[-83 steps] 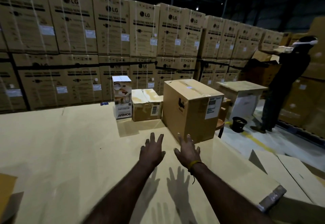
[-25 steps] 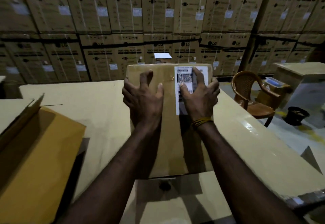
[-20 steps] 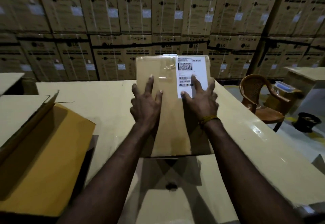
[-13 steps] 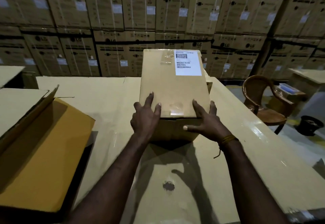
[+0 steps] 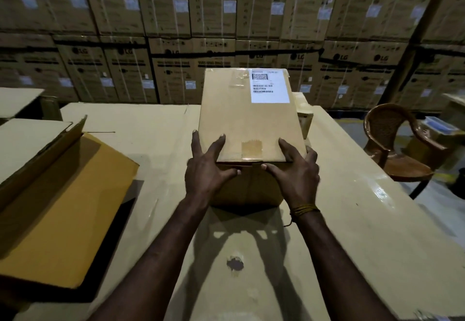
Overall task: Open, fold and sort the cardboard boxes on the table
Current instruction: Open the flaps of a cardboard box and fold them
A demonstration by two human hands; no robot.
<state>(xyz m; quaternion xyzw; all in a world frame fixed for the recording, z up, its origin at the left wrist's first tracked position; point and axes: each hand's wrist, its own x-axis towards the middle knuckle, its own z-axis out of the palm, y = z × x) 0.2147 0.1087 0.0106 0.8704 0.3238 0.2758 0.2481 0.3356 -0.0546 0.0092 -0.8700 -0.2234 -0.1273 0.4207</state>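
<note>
A sealed brown cardboard box (image 5: 249,119) stands on the table (image 5: 156,129) in front of me, with a white shipping label at its far right corner and clear tape across the near edge. My left hand (image 5: 206,169) and my right hand (image 5: 294,172) both hold its near top edge, fingers on the lid, thumbs pressed against the front face just under the rim. A smaller box (image 5: 303,114) shows partly behind it on the right.
A flattened yellow-brown carton (image 5: 63,207) with a raised flap lies at the left. A brown plastic chair (image 5: 397,149) stands beside the table's right edge. Stacked appliance cartons (image 5: 226,18) wall off the back. A torn spot (image 5: 235,264) marks the table near me.
The box has been tipped down from leaning toward me until it rests flat on the table. Both hands slid from its top face to its near top edge.
</note>
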